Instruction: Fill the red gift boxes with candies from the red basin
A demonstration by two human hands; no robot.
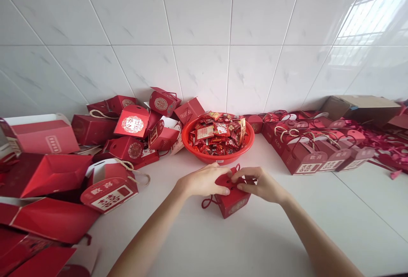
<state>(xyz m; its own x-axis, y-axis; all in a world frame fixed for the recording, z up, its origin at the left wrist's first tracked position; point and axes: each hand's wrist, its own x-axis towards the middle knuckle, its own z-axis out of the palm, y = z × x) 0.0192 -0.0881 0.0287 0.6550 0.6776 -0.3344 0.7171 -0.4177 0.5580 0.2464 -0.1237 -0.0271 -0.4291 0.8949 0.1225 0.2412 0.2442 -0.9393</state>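
A small red gift box (235,204) with a dark red cord handle stands on the white tabletop, between my two hands. My left hand (207,179) grips its top flap from the left, thumb lying on the near side. From the right, my right hand (256,183) pinches at the top of the same box, fingers bent around the flap near the cord holes. One cord loop (208,202) hangs out at the box's left side. Just behind the box sits a red plastic basin (204,156) heaped with wrapped candies (219,134).
Many red boxes lie in a loose pile at the left, one with a rope handle (110,192) nearest me. Closed boxes (306,158) stand in rows at the right. Behind them are a cardboard box (360,107) and dark pink ribbons (389,143). A tiled wall (200,73) bounds the back.
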